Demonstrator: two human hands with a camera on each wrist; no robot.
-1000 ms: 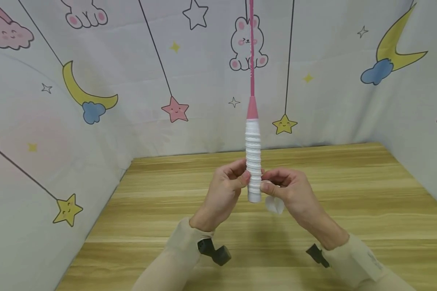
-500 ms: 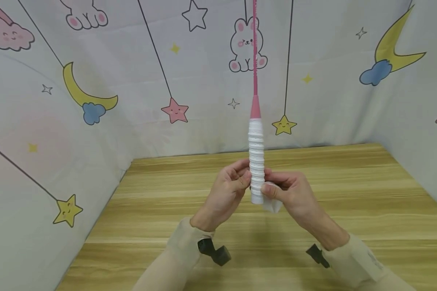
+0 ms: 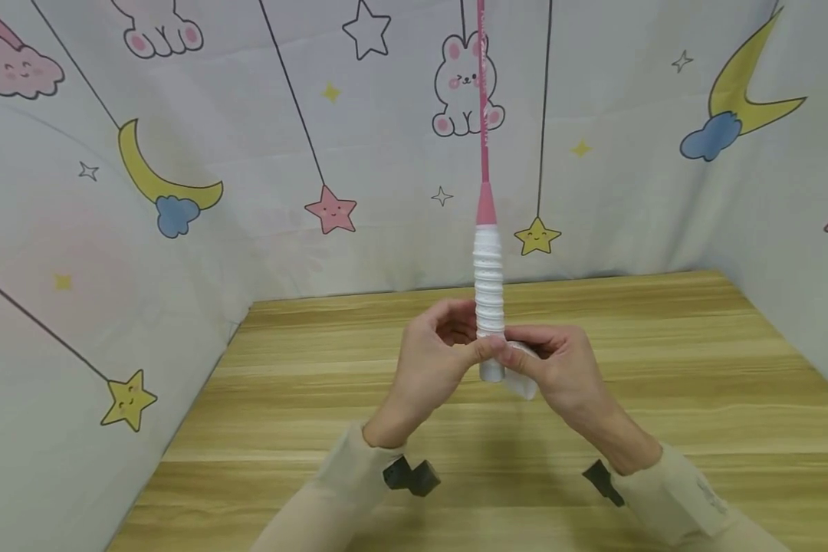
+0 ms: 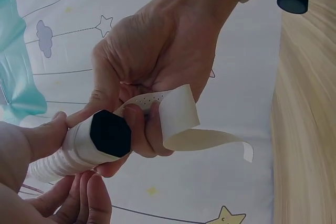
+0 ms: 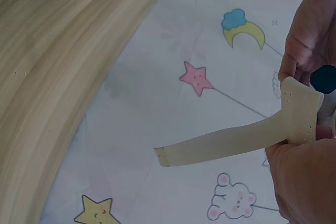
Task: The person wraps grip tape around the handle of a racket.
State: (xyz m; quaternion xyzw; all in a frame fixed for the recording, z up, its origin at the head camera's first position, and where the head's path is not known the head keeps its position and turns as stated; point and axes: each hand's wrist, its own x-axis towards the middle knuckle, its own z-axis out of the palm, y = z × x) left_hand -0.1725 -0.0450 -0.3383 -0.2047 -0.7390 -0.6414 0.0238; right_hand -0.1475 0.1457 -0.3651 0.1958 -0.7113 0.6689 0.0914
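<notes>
A badminton racket (image 3: 486,203) stands upright above the table, its shaft and cone pink, its head out of view. White ridged overgrip tape winds around the handle (image 3: 489,284). My left hand (image 3: 428,368) holds the handle low down, thumb across its front and fingers behind. My right hand (image 3: 569,376) pinches the loose tape close against the handle's right side; the two thumbs meet there. From the right fingers the perforated free tape (image 4: 179,111) hangs in a curl. Its tail (image 5: 220,144) ends in a squared tip. The dark eight-sided butt end (image 4: 110,134) shows in the left wrist view.
Below the hands lies a wood-grain table (image 3: 303,475). A white curtain (image 3: 386,153) printed with stars, moons and rabbits stands behind and at both sides. Dark cameras (image 3: 412,477) sit on both wrists.
My left thumb has moved down and right across the handle to meet the right thumb. The racket has shifted slightly right, and the loose tape stays in the right hand.
</notes>
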